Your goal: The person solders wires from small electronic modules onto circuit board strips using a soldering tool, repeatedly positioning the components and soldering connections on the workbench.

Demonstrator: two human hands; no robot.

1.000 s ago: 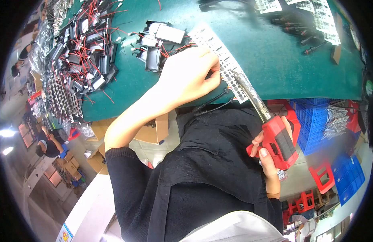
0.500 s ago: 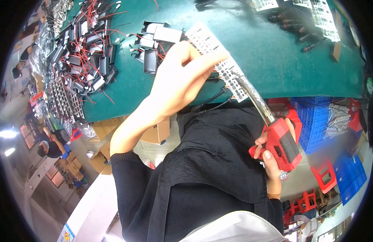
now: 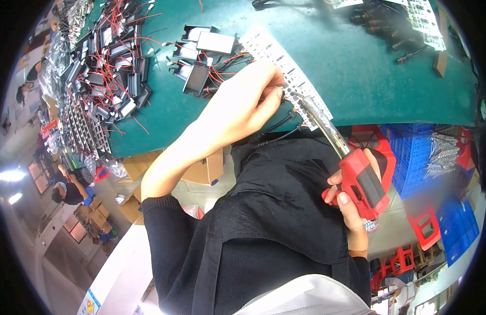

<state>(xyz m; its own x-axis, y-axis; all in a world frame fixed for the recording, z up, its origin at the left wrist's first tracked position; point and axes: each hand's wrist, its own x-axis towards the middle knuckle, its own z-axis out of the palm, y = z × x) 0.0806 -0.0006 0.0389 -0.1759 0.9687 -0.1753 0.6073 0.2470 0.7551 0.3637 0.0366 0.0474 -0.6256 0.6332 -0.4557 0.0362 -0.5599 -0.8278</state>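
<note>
One long white strip dotted with black shapes [image 3: 294, 71] lies on the green tabletop [image 3: 369, 89]. My left hand [image 3: 245, 100] is at its edge, thumb and fingers nearly pinched together; whether they hold anything, I cannot tell. My right hand [image 3: 350, 212] is wrapped round a red-handled tool with a metal barrel [image 3: 358, 170], its tip over the strip. Shallow black trays with red wires [image 3: 215, 42] crowd beyond my left wrist; thick black cables [image 3: 277, 126] lie below my left fingers.
</note>
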